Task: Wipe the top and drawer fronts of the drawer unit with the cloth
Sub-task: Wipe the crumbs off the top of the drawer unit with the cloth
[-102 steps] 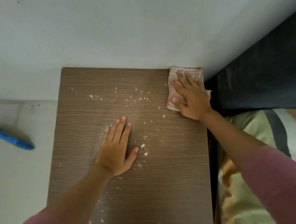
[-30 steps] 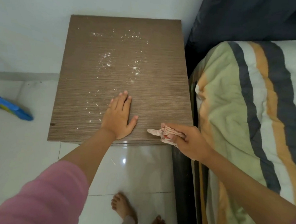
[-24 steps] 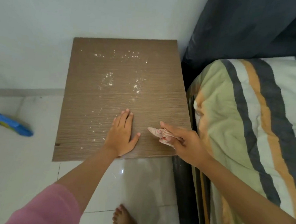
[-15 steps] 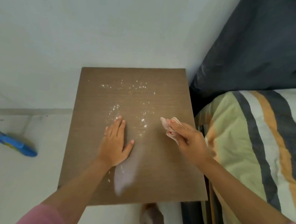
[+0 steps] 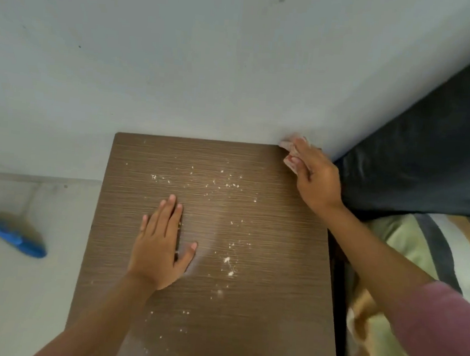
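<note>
Two hands on the brown wood-grain top of the drawer unit (image 5: pixel 261 304), seen from above; drawer fronts not in view. Left hand (image 5: pixel 162 245) lies flat, palm down, fingers straight and close together, thumb out to the side, on the middle-left of the top, holding nothing. Right hand (image 5: pixel 311 177) is at the far right corner of the top, next to the wall (image 5: pixel 208 64), fingers curled round a bunched pale cloth (image 5: pixel 291 151) with reddish marks; cloth pokes out beyond the fingertips and touches the top at that corner, right by the wall line. Hands well apart from each other. Many white crumbs (image 5: pixel 228 260) scattered over the top, mostly in the middle band between the hands and towards the near edge; a faint pale smear runs beside the left thumb. Pink sleeve (image 5: pixel 440 331) on the right forearm, lower right. To the right of the unit, a dark headboard (image 5: pixel 424 163) against the wall and striped bedding (image 5: pixel 417 260) in green, grey, orange and white below it. On the pale floor (image 5: pixel 11 301) left of the unit lies a blue object (image 5: pixel 15 240), blurred, can't tell what it is.
</note>
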### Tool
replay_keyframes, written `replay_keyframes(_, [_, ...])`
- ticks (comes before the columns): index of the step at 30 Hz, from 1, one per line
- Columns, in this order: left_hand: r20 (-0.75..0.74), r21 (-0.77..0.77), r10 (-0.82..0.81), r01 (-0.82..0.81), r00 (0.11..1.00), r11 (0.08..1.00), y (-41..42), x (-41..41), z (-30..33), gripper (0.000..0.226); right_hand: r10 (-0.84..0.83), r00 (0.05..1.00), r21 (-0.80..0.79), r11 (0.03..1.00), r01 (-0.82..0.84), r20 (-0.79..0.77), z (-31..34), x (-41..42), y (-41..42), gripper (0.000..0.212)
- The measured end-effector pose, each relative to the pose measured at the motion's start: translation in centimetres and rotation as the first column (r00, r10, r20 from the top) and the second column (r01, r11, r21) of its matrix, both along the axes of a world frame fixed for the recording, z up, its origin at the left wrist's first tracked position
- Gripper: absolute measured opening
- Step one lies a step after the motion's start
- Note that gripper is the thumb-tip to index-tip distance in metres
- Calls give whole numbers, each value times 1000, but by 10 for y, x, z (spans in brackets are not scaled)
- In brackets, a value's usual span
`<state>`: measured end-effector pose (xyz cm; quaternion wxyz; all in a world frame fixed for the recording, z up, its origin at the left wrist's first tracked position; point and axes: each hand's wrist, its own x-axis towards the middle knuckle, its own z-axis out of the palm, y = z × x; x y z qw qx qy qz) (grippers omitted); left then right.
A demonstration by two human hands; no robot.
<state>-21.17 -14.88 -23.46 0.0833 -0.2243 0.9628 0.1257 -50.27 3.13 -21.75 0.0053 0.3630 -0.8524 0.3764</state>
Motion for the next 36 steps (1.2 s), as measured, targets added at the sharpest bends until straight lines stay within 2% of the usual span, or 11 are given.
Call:
replay_keyframes(4, [14, 22, 11, -12, 1000, 1000, -1, -1, 1, 79, -69, 997, 190, 980, 65, 16, -27, 3, -10, 44])
replay_keyframes(7, [19, 17, 4, -5, 1000, 1000, -2, -2, 2, 79, -171, 984, 260, 954, 151, 56, -30, 15, -20, 47])
replay_keyframes(9, [26, 10, 2, -2, 1000, 1000, -2, -2, 3, 79, -174, 980, 263, 954, 144, 95, -27, 20, -26, 49])
replay_keyframes(13, [26, 22, 9, -10, 1000, 1000, -2, -3, 3, 79, -14, 988, 243, 970, -24, 155, -28, 28, -40, 54])
replay_keyframes(20, [31, 26, 23, -24, 999, 999, -1, -3, 2, 79, 137, 983, 198, 967, -160, 126, -29, 35, -60, 45])
replay_keyframes(27, [26, 24, 26, -27, 999, 999, -2, -3, 2, 79, 218, 952, 171, 951, -256, 215, -24, 47, -55, 43])
replay_keyframes(36, [-35, 9, 20, -19, 999, 1000, 0, -2, 2, 81, 242, 933, 131, 950, -284, 268, -22, 101, -28, 37])
